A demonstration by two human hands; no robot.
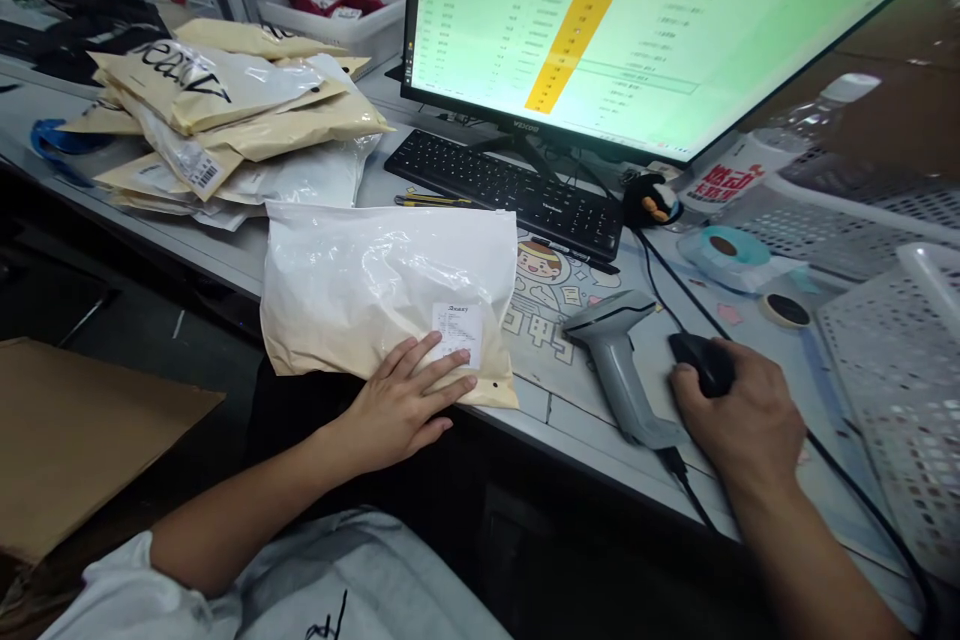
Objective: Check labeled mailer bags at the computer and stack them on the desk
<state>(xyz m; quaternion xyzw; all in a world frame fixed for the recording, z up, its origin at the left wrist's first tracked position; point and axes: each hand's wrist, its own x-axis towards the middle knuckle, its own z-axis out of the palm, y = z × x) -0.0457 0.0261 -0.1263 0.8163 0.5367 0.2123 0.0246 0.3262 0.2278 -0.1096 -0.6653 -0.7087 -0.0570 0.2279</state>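
My left hand (pixel 412 395) lies flat, fingers spread, on the lower edge of a white and cream plastic mailing bag (pixel 345 280). The fingertips touch a printed label (pixel 457 328) on the bag, which overhangs the desk's front edge. At the right, my right hand (pixel 750 415) is wrapped over a black computer mouse (pixel 703 365). Between the two hands a grey barcode scanner (pixel 622 370) rests on the desk mat, its cable running toward the front edge.
A monitor (pixel 570 10) showing a spreadsheet stands behind a black keyboard (pixel 510 190). Several packed bags (pixel 240 110) are piled at the left. A water bottle (pixel 780 150), tape roll (pixel 724 255) and white perforated basket (pixel 892 360) stand right. Cardboard (pixel 90 440) lies lower left.
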